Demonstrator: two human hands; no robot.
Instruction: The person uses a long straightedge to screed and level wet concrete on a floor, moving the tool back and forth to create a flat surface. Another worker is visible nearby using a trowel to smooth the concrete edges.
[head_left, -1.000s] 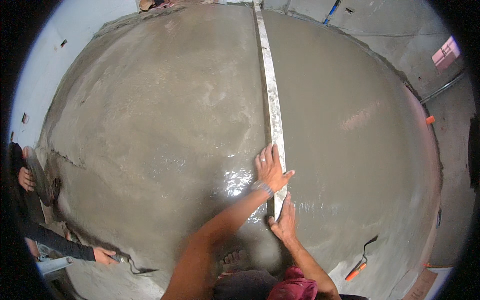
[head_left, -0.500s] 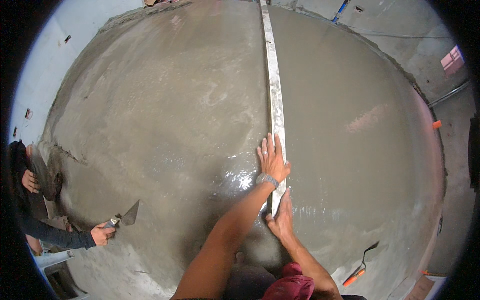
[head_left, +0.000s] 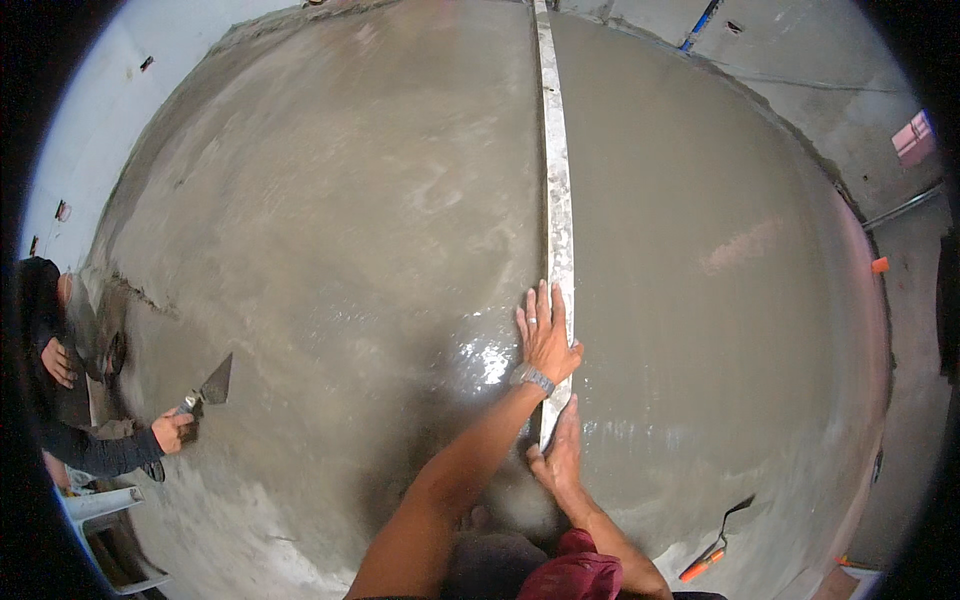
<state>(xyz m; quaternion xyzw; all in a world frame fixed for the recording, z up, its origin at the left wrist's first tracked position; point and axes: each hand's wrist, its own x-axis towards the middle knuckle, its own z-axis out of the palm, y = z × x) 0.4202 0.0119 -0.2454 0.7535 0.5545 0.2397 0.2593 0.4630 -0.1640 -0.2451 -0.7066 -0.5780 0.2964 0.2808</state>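
Observation:
A long, cement-smeared metal straightedge (head_left: 558, 180) lies across wet grey mortar, running from near my body to the far side of the floor. My left hand (head_left: 546, 340), with a watch and a ring, grips it from above. Its fingers reach forward along the left edge and its thumb is on the right edge. Closer to me, my right hand (head_left: 560, 455) holds the near end, with the thumb on the left and the fingers along the right side. Smooth wet mortar (head_left: 690, 330) spreads to the right, and shinier, streakier mortar (head_left: 380, 230) to the left.
At far left a co-worker in dark sleeves holds a pointed trowel (head_left: 217, 382) over the mortar. A trowel with an orange handle (head_left: 703, 564) lies at lower right. A white plastic stool (head_left: 105, 503) stands at lower left. Walls curve around; a blue pipe (head_left: 700, 25) is at the back.
The straightedge's near end has come slightly toward me, with both my hands still on it. The co-worker's trowel has moved left and away from me. The whole view has shifted a little.

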